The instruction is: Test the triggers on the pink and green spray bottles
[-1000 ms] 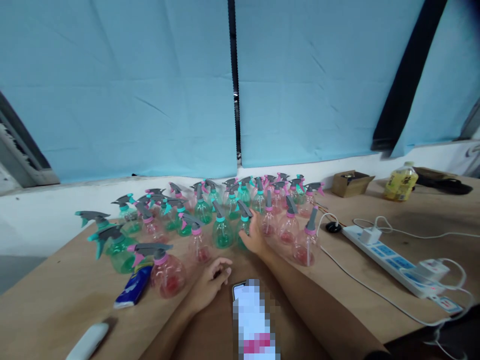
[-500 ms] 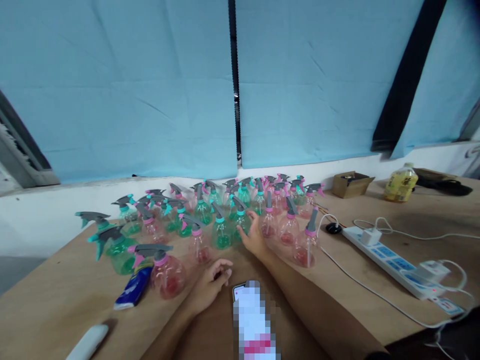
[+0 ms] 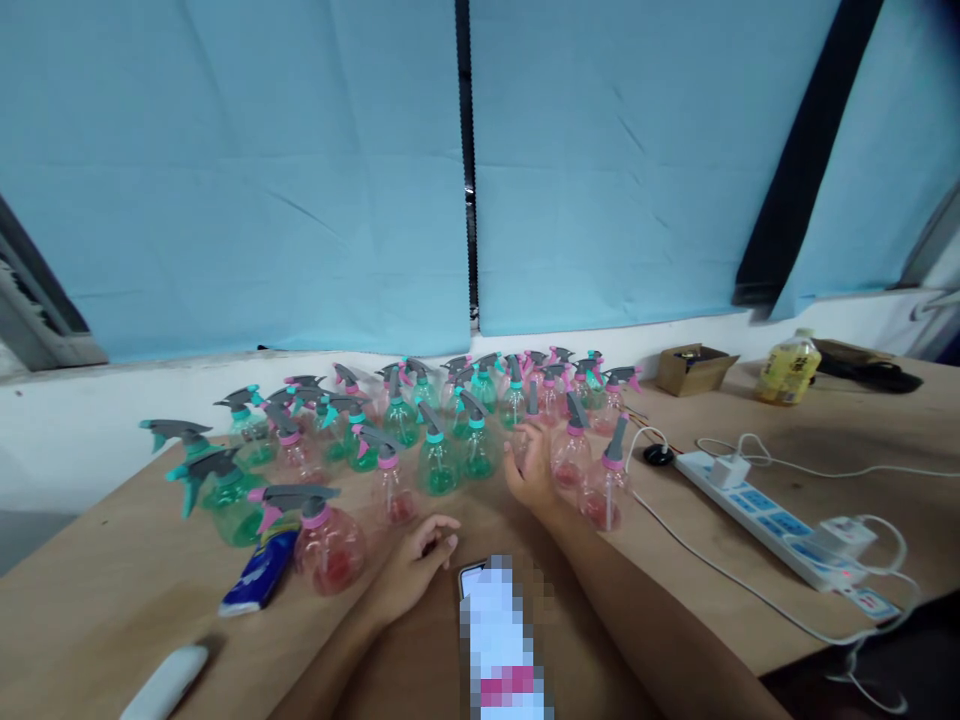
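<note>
My right hand [image 3: 531, 472] is at the front row of spray bottles, before a pink spray bottle [image 3: 532, 405] that it partly hides. Its fingers are curved and apart; whether they touch that bottle I cannot tell. Just left of it stands a green spray bottle [image 3: 477, 450] with a grey trigger head, beside another green spray bottle [image 3: 439, 465]. My left hand [image 3: 418, 562] rests on the table, fingers loosely bent with the thumb apart, holding nothing. Nearest to it are a pink spray bottle [image 3: 392, 495] and a phone [image 3: 491, 630] with a blurred screen.
Several more pink and green bottles stand behind, toward the wall. At left lie a blue tube [image 3: 261, 572] and a white object [image 3: 166, 682]. A power strip [image 3: 765, 515] with cables, a cardboard box [image 3: 694, 372] and a yellow-labelled bottle [image 3: 787, 370] occupy the right.
My right hand has moved right, from the green spray bottle to the pink one beside it. The left hand has stayed on the table. The view has shifted slightly.
</note>
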A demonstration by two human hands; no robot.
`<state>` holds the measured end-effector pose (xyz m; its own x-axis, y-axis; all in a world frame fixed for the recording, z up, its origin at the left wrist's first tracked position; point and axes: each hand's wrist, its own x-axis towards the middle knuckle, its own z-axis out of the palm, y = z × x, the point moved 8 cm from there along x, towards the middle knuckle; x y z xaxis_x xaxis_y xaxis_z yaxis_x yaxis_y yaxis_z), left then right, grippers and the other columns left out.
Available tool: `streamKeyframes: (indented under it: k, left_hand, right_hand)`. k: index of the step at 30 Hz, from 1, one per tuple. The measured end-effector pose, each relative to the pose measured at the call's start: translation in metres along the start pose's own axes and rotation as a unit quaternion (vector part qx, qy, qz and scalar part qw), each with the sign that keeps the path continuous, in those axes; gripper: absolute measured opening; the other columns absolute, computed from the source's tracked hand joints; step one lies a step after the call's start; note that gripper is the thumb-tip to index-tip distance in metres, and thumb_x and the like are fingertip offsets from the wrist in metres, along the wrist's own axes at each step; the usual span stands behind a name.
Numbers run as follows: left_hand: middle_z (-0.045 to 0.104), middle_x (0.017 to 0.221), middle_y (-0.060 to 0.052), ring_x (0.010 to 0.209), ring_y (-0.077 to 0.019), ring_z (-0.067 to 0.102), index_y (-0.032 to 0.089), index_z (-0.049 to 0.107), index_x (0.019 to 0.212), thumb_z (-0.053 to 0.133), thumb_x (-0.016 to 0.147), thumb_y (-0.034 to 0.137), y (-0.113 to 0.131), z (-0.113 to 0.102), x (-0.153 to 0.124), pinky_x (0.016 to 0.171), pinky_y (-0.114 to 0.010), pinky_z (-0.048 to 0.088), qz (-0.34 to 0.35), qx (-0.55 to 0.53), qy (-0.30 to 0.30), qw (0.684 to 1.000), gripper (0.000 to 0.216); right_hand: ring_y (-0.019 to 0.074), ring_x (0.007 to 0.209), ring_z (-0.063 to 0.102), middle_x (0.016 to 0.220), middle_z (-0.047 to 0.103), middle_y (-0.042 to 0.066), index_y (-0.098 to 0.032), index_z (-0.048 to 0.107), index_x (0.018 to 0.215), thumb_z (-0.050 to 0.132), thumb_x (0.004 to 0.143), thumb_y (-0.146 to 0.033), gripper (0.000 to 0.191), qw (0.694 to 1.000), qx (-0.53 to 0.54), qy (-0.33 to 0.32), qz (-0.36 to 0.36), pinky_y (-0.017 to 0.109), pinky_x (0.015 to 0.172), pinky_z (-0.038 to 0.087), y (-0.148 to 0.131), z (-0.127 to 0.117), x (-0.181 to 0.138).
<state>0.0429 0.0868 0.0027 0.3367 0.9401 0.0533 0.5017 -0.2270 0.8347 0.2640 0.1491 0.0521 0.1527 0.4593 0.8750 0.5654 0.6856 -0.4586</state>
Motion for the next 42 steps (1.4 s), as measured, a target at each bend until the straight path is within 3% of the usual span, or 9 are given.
streamKeyframes:
  k: [7, 14, 22, 27, 31, 36, 42]
  left_hand:
    - [0.058, 0.074, 0.003, 0.076, -0.0183, 0.058, 0.022, 0.061, 0.113, 0.050, 0.092, 0.051, -0.003, 0.001, 0.002, 0.077, -0.029, 0.041, -0.001, -0.011, -0.004, 1.000, 0.037]
    - [0.057, 0.071, 0.003, 0.074, -0.0179, 0.056, 0.022, 0.061, 0.112, 0.049, 0.092, 0.052, -0.003, -0.001, 0.003, 0.075, -0.028, 0.041, -0.002, 0.005, 0.002, 1.000, 0.038]
    - [0.058, 0.069, 0.003, 0.074, -0.0186, 0.057, 0.022, 0.061, 0.112, 0.050, 0.090, 0.056, -0.003, -0.005, 0.004, 0.073, -0.028, 0.042, -0.018, 0.024, 0.009, 1.000, 0.042]
    - [0.058, 0.072, 0.003, 0.072, -0.0178, 0.056, 0.021, 0.061, 0.113, 0.048, 0.091, 0.055, -0.006, -0.004, 0.004, 0.073, -0.028, 0.042, -0.006, 0.019, 0.006, 1.000, 0.042]
    - [0.058, 0.071, 0.003, 0.072, -0.0174, 0.056, 0.022, 0.061, 0.112, 0.048, 0.091, 0.054, -0.007, -0.005, 0.004, 0.072, -0.028, 0.041, 0.000, 0.022, 0.011, 1.000, 0.040]
    - [0.056, 0.071, 0.003, 0.073, -0.0175, 0.056, 0.022, 0.060, 0.112, 0.049, 0.092, 0.052, -0.006, -0.004, 0.004, 0.074, -0.028, 0.042, 0.005, 0.016, 0.008, 1.000, 0.038]
    - [0.056, 0.070, 0.003, 0.073, -0.0179, 0.057, 0.021, 0.060, 0.112, 0.048, 0.092, 0.051, -0.006, -0.002, 0.004, 0.073, -0.028, 0.041, 0.001, 0.008, 0.005, 1.000, 0.038]
  right_hand:
    - [0.0272, 0.124, 0.046, 0.130, 0.046, 0.016, -0.019, 0.035, 0.136, 0.050, 0.088, -0.023, 0.051, 0.989, 0.035, 0.082, 0.121, 0.050, 0.108, 0.037, 0.023, -0.021, -0.005]
    - [0.0266, 0.139, 0.038, 0.146, 0.040, 0.019, -0.015, 0.022, 0.146, 0.053, 0.088, -0.026, 0.067, 0.981, 0.060, 0.029, 0.183, 0.049, 0.116, 0.028, 0.038, -0.006, 0.003]
    - [0.0290, 0.133, 0.043, 0.144, 0.042, 0.020, -0.015, 0.024, 0.148, 0.059, 0.083, -0.025, 0.074, 0.988, -0.005, 0.014, 0.152, 0.049, 0.112, 0.034, 0.046, 0.007, -0.001]
    - [0.0280, 0.135, 0.043, 0.146, 0.040, 0.021, -0.014, 0.019, 0.149, 0.060, 0.080, -0.021, 0.081, 0.989, 0.028, -0.010, 0.142, 0.048, 0.113, 0.034, 0.046, 0.015, -0.006]
    - [0.0285, 0.132, 0.047, 0.141, 0.045, 0.021, -0.013, 0.021, 0.148, 0.060, 0.077, -0.017, 0.081, 0.988, 0.047, -0.025, 0.147, 0.046, 0.111, 0.038, 0.050, 0.018, -0.007]
    - [0.0307, 0.123, 0.053, 0.133, 0.051, 0.021, -0.012, 0.025, 0.144, 0.064, 0.068, -0.014, 0.086, 0.986, 0.017, 0.005, 0.164, 0.048, 0.106, 0.041, 0.042, 0.008, -0.010]
    - [0.0251, 0.095, 0.062, 0.103, 0.063, 0.011, -0.014, 0.034, 0.138, 0.065, 0.077, -0.027, 0.070, 0.980, 0.017, 0.016, 0.197, 0.042, 0.091, 0.047, 0.013, -0.003, -0.011]
